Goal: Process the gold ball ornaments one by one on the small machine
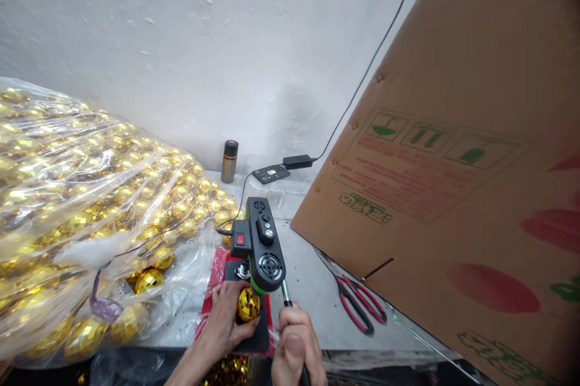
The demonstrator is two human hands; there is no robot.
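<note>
A big, flat-sided brown cardboard box [435,78] leans on the right, its stiff face printed red and green. Opposite bulges a crinkled, transparent plastic bag [113,193] full of shiny gold faceted balls. Between them stands a black, round-ended machine [266,241]. The right hand [296,344] is closed around its slim metal lever [285,293], probably for leverage. Red-and-black-handled scissors [362,307] lie nearby. The left hand [222,313] grips a round, mirror-tiled gold ball [248,304] beside the machine's lower end, seemingly to stop it rolling.
</note>
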